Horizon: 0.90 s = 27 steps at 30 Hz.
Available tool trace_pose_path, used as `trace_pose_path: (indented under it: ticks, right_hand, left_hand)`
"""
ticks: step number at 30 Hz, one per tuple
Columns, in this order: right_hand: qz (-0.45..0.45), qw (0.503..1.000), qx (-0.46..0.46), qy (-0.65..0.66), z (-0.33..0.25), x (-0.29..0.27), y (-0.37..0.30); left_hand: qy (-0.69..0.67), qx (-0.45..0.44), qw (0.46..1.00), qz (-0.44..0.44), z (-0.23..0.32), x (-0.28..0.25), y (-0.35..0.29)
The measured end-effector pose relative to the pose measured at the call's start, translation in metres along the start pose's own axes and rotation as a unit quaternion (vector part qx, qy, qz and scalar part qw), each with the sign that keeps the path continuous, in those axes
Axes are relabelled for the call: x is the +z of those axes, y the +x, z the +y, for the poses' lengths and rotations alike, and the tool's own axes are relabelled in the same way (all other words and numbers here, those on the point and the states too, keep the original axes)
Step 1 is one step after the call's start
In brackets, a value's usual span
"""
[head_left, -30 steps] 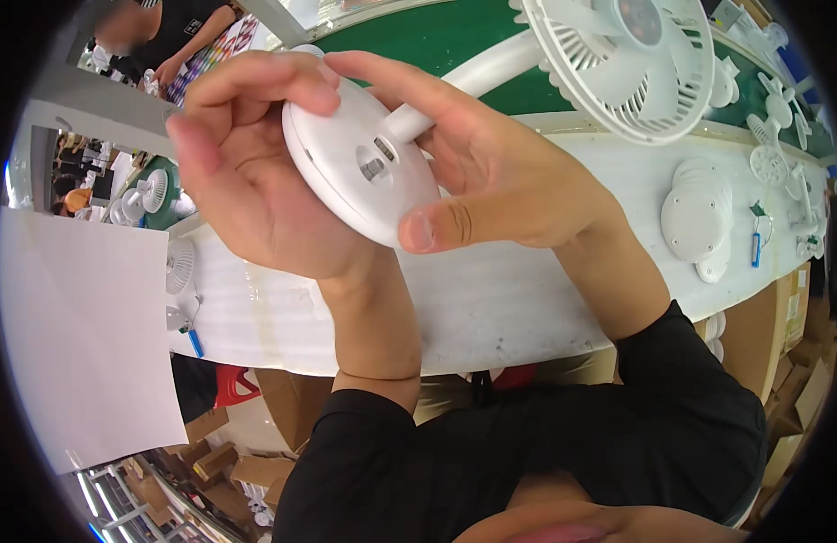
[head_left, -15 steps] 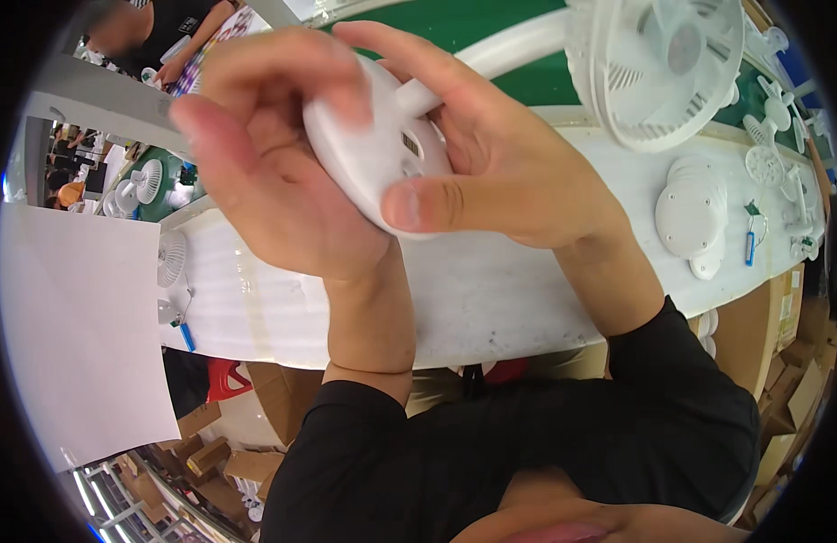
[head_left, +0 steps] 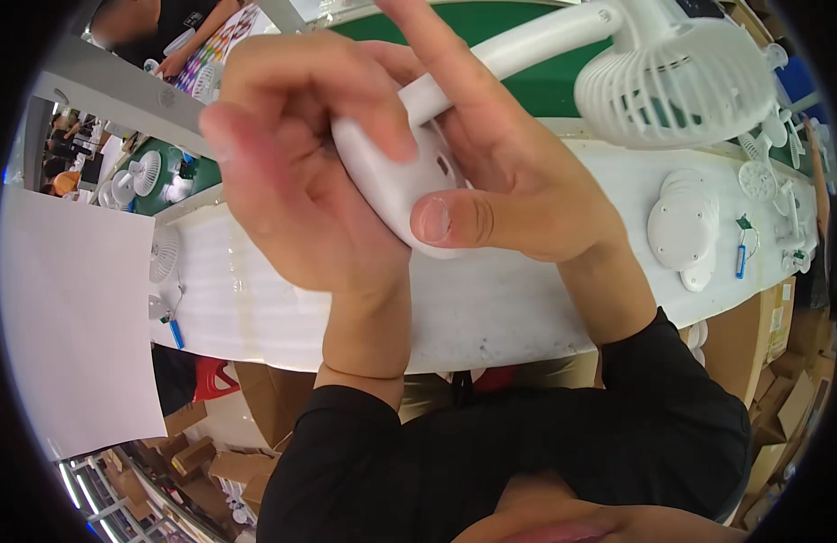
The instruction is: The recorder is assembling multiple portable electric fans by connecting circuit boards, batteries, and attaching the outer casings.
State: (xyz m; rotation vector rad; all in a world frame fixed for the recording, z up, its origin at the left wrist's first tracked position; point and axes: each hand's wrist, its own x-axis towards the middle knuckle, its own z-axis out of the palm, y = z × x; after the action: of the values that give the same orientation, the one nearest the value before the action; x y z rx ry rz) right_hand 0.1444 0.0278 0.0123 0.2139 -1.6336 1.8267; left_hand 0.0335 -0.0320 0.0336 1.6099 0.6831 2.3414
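A white desk fan (head_left: 509, 56) is held up above the white-covered table, its round base between my two hands. My left hand (head_left: 314, 163) cups the base from the left, palm against it, fingers curled over its upper side. My right hand (head_left: 518, 181) grips it from the right, the thumb pressed along the near edge and the fingers by the stem. From the base the stem slants up to the right to the caged fan head (head_left: 676, 86). The underside of the base is hidden by my left palm.
Right on the table (head_left: 500, 312) lie stacked white round bases (head_left: 683, 226) and a blue battery cell (head_left: 741, 261) wired to a green board. More fan parts (head_left: 771, 172) line the far right. A white sheet (head_left: 79, 317) stands left. A person (head_left: 156, 32) works at the upper left.
The fan has turned in my hands: its head now shows the ribbed side of the cage rather than the front. The base has shifted slightly right and down, with both hands around it.
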Motion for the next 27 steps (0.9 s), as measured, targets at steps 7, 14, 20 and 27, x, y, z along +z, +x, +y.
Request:
trace_pose_path:
  ticks: [7,14,20,27]
  right_hand:
    - [-0.037,0.976,-0.164,-0.138,0.008,0.003,0.011]
    - [-0.045,0.988,-0.136,-0.066,0.018,0.011,0.007]
    - [-0.118,0.953,-0.174,-0.218,0.008,0.002,0.01]
    - [-0.127,0.952,-0.147,-0.235,-0.001,0.01,0.004]
  left_hand:
    - [-0.063,-0.056,0.996,0.016,-0.001,-0.002,0.01]
    - [0.005,-0.011,1.0,0.009,0.007,-0.008,0.003]
    - [-0.004,-0.015,0.999,0.036,0.011,-0.009,0.01]
    - [-0.006,0.036,0.999,-0.01,0.02,-0.014,0.002]
